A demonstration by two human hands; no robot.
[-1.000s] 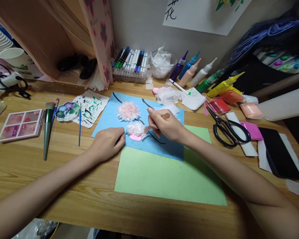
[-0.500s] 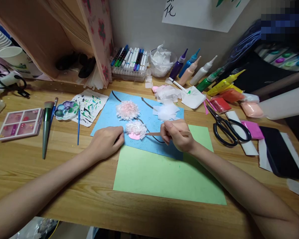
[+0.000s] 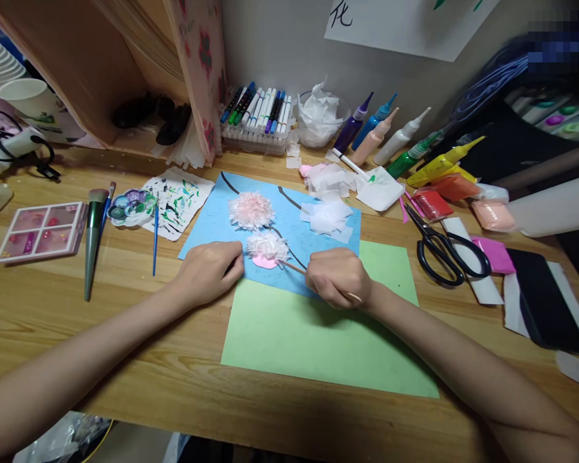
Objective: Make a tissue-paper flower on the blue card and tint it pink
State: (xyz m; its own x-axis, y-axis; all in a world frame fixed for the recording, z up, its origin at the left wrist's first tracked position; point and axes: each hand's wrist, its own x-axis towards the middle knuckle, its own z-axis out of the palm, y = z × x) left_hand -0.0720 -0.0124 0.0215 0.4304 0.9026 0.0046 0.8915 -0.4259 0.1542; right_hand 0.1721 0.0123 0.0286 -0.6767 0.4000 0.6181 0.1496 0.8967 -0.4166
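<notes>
My right hand (image 3: 338,278) is closed around a thin wooden stick (image 3: 296,267). The stick's tip touches the lower right side of a white tissue-paper flower (image 3: 266,247), which sits on a pink patch (image 3: 265,262) that looks like soft clay. This flower is on a blue sheet of paper (image 3: 207,222) with dark curved stems. Just above it is a fluffy pale-pink tissue flower (image 3: 251,210). At the sheet's lower left edge rests my left hand (image 3: 211,269), fingers curled in; whatever they may hold is hidden. Loose white tissue squares (image 3: 329,217) lie on the sheet's right part.
Green paper (image 3: 328,357) lies partly under the blue sheet. Black-handled scissors (image 3: 444,254) and a phone (image 3: 543,299) are at right. Paint bottles (image 3: 408,161), a bowl of tissue (image 3: 321,119) and markers (image 3: 260,116) stand behind. Brushes (image 3: 92,244) lie at left.
My right hand has swung lower and turned knuckles-up, tilting the stick so its rear end points down to the right. My left hand stays in place; the view has shifted slightly.
</notes>
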